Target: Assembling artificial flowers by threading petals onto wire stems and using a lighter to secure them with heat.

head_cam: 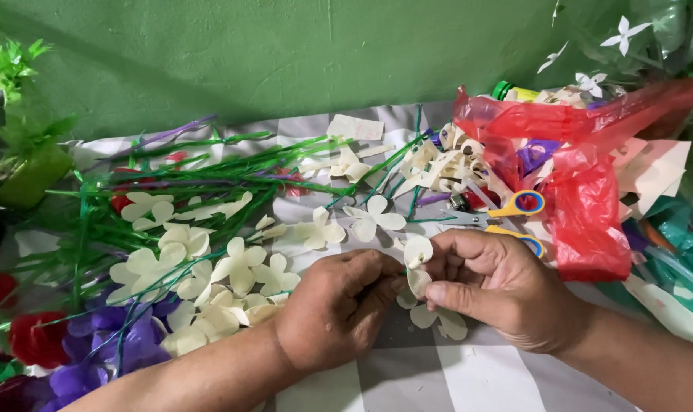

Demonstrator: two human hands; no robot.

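- Two hands meet at the middle of our view, low over the table [453,374], which wears a grey-and-white checked cloth.
- Between them we hold a cream paper flower [418,263]; its petals stand up just above our fingertips.
- Our right hand [491,286] pinches the flower's lower petal between thumb and forefinger, the other fingers curled over the top.
- Our left hand [339,305] is closed in a loose fist, knuckles up, its fingertips pressed at the flower's base; what exactly they grip there we cannot tell.
- Both forearms come in from the bottom edge, angled toward each other, wrists near the cloth.
- More cream petals [438,319] lie on the cloth under the right hand.
- Just beyond the right hand lie scissors [506,214] with yellow handles, beside a red plastic bag [586,206].
- To the left spread loose cream flowers [232,263], green stems [232,164] and purple flowers [110,343].
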